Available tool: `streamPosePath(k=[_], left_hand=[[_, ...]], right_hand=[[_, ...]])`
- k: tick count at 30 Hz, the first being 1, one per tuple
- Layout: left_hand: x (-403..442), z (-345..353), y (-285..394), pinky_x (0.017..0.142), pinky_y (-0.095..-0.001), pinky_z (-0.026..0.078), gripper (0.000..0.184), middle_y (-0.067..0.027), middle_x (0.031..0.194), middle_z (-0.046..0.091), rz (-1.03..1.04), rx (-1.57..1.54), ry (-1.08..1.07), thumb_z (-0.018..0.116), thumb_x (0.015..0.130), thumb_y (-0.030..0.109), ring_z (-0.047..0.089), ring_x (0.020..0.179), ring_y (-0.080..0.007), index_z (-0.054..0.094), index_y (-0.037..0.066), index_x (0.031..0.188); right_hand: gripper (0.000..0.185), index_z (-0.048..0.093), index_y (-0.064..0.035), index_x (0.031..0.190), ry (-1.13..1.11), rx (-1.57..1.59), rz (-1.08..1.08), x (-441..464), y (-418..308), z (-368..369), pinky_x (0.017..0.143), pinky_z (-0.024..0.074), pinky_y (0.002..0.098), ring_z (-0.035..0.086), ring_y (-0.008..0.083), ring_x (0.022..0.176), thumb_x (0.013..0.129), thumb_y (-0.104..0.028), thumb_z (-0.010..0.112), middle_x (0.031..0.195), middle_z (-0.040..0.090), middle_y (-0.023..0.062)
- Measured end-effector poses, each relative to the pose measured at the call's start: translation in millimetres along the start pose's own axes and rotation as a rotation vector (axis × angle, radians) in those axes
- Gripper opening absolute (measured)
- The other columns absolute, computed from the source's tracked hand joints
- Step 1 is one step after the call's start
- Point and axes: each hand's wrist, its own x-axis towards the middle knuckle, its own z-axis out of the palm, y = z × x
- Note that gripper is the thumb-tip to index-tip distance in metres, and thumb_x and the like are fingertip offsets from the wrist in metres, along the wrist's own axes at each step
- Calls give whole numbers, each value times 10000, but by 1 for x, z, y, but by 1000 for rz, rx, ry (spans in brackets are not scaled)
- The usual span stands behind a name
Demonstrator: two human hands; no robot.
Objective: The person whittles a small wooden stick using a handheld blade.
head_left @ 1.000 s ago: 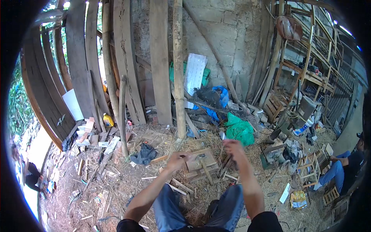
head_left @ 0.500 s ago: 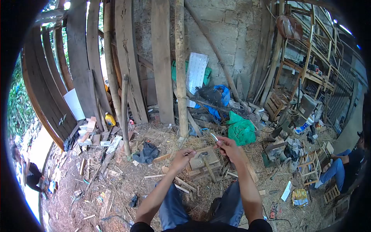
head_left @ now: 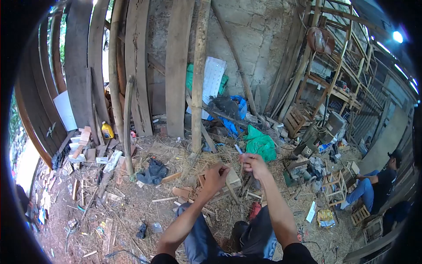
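My right hand [head_left: 255, 167] is closed around a slim pale stick-like thing [head_left: 238, 149], whose end points up and away from me; its kind is too small to tell. Close beside it on the left, my left hand [head_left: 215, 179] has thumb and fingers pinched together; whatever is between them is hidden. Below and behind the hands is a wooden block [head_left: 234, 179], partly covered by them. A hammer's wooden handle [head_left: 232, 193] slants down from it toward my legs, its head mostly hidden by my left hand.
A green plastic bag [head_left: 260, 144] and a dark cloth [head_left: 152, 172] lie ahead. Wood scraps and straw cover the ground. A bamboo post [head_left: 198, 88] stands before the wall. At right, a seated person [head_left: 373, 187] is near a small wooden frame [head_left: 335, 188]. A red thing [head_left: 255, 210] lies by my knee.
The view has turned to the right. My hands have come closer together, and the right one has closed more into a fist, its pale thing still held. A red thing by my knee now shows.
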Motion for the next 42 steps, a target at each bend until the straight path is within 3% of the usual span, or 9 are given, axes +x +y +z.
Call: streamPosePath(k=[3,6,11,14,24,34,37,39,42], left_hand=[[-1,-1,1,551,-291,446,113,-113,698,602,-55,-34,-57,639,812,94,570,592,-152,620,-10,852],[1,9,7,532,-318,444,109,-116,689,593,-22,30,-14,653,795,91,579,581,-191,607,-6,816],[9,20,26,531,-370,449,62,-128,758,560,246,235,114,637,783,57,575,612,-315,592,18,801],[11,34,19,540,-387,449,60,-136,805,555,223,259,63,624,789,44,569,630,-338,585,24,829],[5,74,21,565,-426,455,91,-112,835,557,149,468,-62,549,865,141,594,692,-347,566,52,858],[2,91,29,561,-417,466,53,-128,806,559,181,593,-111,572,843,82,588,642,-337,594,36,856],[6,73,20,557,-418,482,65,-128,815,565,153,584,-101,570,841,82,600,644,-340,596,28,866],[14,63,6,554,-403,479,66,-131,807,574,126,539,-83,583,835,79,599,639,-331,600,20,857],[33,68,-18,545,-364,463,73,-134,777,587,156,460,-42,611,821,74,596,623,-298,613,3,837]], right_hand=[[196,607,20,962,23,26,34,-1,-11,-6,406,267,184,392,41,506,867,-152,614,775,582,48],[158,595,5,940,29,74,16,-14,-4,-1,414,269,184,391,44,506,878,-141,599,801,596,54],[114,562,-23,909,-27,161,44,-21,-2,5,427,270,183,389,44,507,894,-135,578,795,594,34],[111,559,-26,906,-97,230,66,-9,8,-21,429,270,182,387,42,506,895,-135,577,779,588,27],[167,599,4,944,-126,122,131,-14,17,-48,428,307,199,402,52,505,873,-147,617,723,592,18],[193,618,19,765,-14,139,3,6,35,-90,412,264,207,389,55,476,864,-147,618,615,506,-12],[176,621,18,831,200,21,5,24,35,-125,400,263,203,397,50,482,858,-156,624,616,511,-8],[184,618,2,953,278,254,-134,37,34,-161,391,264,199,403,40,490,850,-150,627,658,559,14],[195,598,-7,1022,149,180,-89,20,15,-115,390,273,195,414,38,499,866,-123,599,728,607,41]])
